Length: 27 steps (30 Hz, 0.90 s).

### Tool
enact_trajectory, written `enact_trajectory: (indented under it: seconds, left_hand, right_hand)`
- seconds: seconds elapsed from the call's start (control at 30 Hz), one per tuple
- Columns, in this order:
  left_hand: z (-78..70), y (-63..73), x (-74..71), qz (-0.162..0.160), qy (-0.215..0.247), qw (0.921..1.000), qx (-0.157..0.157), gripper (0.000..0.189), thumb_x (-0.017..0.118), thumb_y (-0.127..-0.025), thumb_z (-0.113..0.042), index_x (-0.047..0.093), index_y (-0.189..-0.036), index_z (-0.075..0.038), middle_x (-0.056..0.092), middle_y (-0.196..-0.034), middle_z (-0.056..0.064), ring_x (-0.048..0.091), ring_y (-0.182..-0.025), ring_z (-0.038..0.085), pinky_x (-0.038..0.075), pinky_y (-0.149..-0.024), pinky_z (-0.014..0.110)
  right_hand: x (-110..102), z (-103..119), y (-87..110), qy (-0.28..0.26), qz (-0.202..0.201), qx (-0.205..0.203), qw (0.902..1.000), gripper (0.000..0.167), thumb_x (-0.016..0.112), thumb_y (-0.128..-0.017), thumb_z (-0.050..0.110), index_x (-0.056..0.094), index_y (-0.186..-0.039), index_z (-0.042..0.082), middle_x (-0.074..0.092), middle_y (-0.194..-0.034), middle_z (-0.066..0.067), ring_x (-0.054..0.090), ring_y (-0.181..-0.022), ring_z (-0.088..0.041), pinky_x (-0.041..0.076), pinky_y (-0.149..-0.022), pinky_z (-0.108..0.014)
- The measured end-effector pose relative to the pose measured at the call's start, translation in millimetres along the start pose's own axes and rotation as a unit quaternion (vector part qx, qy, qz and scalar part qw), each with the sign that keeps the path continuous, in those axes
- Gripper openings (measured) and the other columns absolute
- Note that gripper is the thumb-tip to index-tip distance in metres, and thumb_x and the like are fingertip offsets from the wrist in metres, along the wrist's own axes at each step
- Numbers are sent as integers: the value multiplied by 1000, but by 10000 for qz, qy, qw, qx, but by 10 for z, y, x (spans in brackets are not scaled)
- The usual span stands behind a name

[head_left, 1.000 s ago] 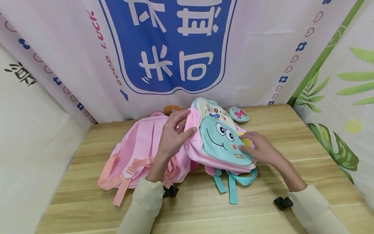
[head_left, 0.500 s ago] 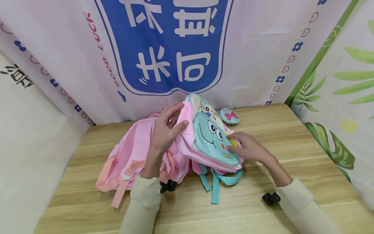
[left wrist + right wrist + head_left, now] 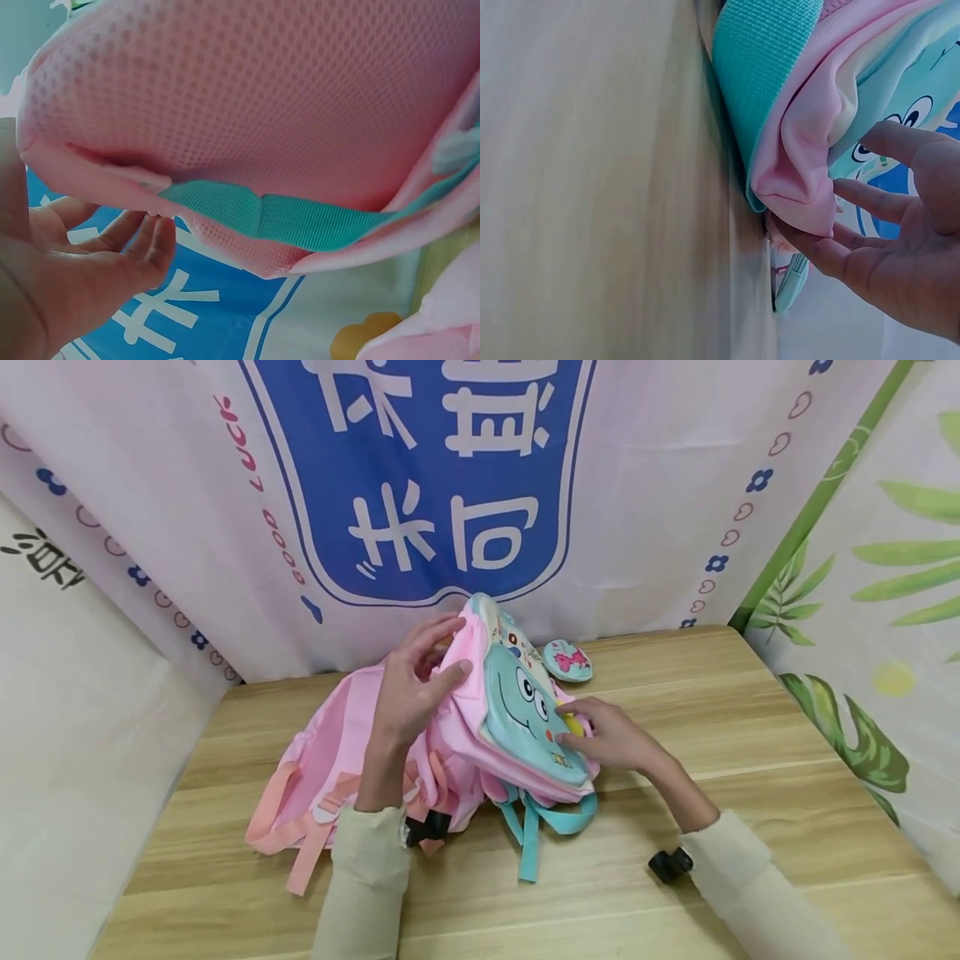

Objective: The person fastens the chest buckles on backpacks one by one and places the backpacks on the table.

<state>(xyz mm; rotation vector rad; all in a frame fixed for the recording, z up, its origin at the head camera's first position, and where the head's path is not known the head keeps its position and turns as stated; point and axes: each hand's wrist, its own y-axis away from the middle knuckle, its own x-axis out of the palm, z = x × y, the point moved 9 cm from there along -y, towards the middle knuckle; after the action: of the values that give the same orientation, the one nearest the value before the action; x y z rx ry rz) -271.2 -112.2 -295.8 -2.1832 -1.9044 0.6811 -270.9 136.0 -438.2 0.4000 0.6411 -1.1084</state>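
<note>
A small pink and teal backpack with a smiling cartoon face leans tilted over a larger pink backpack in the head view. My left hand holds its upper left side, thumb toward the front and fingers behind. From the left wrist, the fingertips show at the edge of the pink mesh back, by a teal strap. My right hand grips the lower right side, beside a yellow patch. The right wrist view has its fingers spread around the pink bottom corner.
The larger pink backpack lies at the left, its coral straps trailing on the wooden table. A round teal pouch with a pink figure sits behind the small backpack. A printed curtain hangs along the table's back edge.
Both hands have shifted left together with the small backpack, which now overlaps more of the larger pink one. The round pouch has moved left as well. The head view has turned slightly.
</note>
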Motion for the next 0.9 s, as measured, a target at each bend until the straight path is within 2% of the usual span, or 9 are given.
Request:
enact_trajectory:
  seconds: [0.27,0.43,0.5,0.57,0.6,0.67,0.83,0.9]
  left_hand:
    - [-10,-57,26,148,62,9998,-97,61,71,-91,-12,62,-151,-8,49,-164,10,60,-139,33,58,-97,19]
    - [-48,-94,8,267,349,9990,-6,62,70,-90,-9,60,-151,-4,47,-165,11,55,-147,29,57,-104,22]
    - [-70,-103,-12,276,436,9987,54,62,70,-90,-8,60,-151,-1,48,-164,10,54,-148,29,56,-105,24]
    - [-89,-116,-30,255,455,9986,124,63,70,-88,-8,60,-150,0,49,-163,9,54,-147,29,56,-107,26]
    - [-104,-120,-37,243,476,9984,157,62,70,-88,-8,61,-149,0,50,-162,9,54,-147,29,55,-109,26]
    - [-120,-128,-46,238,563,9979,201,61,69,-88,-8,61,-148,2,51,-161,10,54,-147,29,54,-113,29]
    - [-135,-143,-66,204,764,9966,231,60,66,-88,-5,61,-147,5,53,-160,12,55,-145,29,54,-112,28]
    - [-142,-144,-69,211,822,9960,274,60,65,-88,-4,60,-147,6,53,-160,14,55,-145,29,53,-112,26]
  right_hand:
    - [82,37,-54,-98,-4,-85,9999,56,75,-100,25,61,-147,-1,57,-155,-26,48,-149,-48,40,-121,-67]
    - [133,79,-96,-191,69,-115,9997,57,74,-100,28,61,-148,1,56,-156,-25,51,-146,-44,45,-118,-64]
    - [171,91,-122,-256,126,-114,9995,57,74,-100,29,60,-148,1,57,-155,-24,60,-130,-40,53,-106,-58]
    - [210,98,-145,-328,190,-90,9992,58,75,-100,29,60,-149,2,59,-150,-23,64,-107,-33,56,-90,-49]
    - [230,102,-157,-365,229,-76,9990,58,75,-100,29,59,-149,3,62,-144,-24,62,-96,-29,54,-83,-44]
    - [265,110,-180,-447,272,-62,9986,59,75,-100,30,59,-149,3,63,-141,-22,57,-87,-23,50,-77,-37]
    - [306,147,-213,-502,330,-74,9982,59,75,-100,31,59,-150,3,65,-133,-18,58,-95,-22,49,-85,-36]
    - [312,141,-216,-544,375,-15,9978,59,74,-100,30,58,-151,4,63,-125,-17,58,-92,-23,49,-83,-37]
